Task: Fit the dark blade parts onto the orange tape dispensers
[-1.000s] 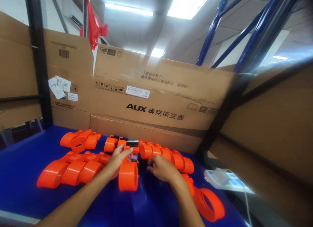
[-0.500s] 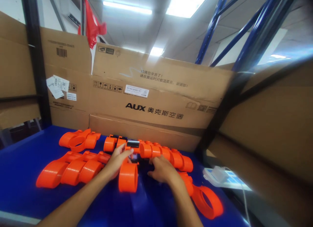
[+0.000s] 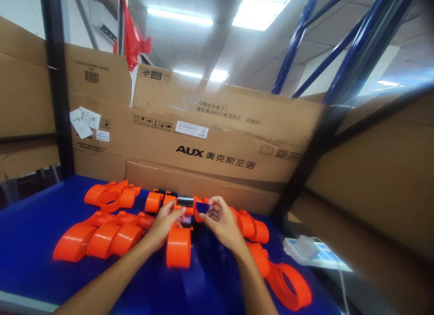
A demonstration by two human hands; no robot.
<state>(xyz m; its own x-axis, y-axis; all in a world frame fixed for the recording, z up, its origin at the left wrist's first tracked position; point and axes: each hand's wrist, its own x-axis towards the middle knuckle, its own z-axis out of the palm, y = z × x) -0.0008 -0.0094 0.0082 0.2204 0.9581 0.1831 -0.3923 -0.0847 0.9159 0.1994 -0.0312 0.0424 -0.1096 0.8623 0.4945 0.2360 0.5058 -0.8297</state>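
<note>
My left hand is closed on an orange band with a dark, glossy rectangular top, its thumb lying along the near edge. Just right of it, my right hand has its thumb and fingers at a tilted orange band with dark blue showing inside its loop. The fingers partly hide how that band is gripped. Below my left hand, another orange band stands on the blue table.
Several orange bands lie in rows on the left, others on the right, with a big loop near the right edge. A cardboard wall closes off the back. A white power strip with a plug lies at right.
My right hand has risen from low over the table up to the back row and now grips a tilted orange band there. My left hand stays nearly in place. The view has shifted slightly.
</note>
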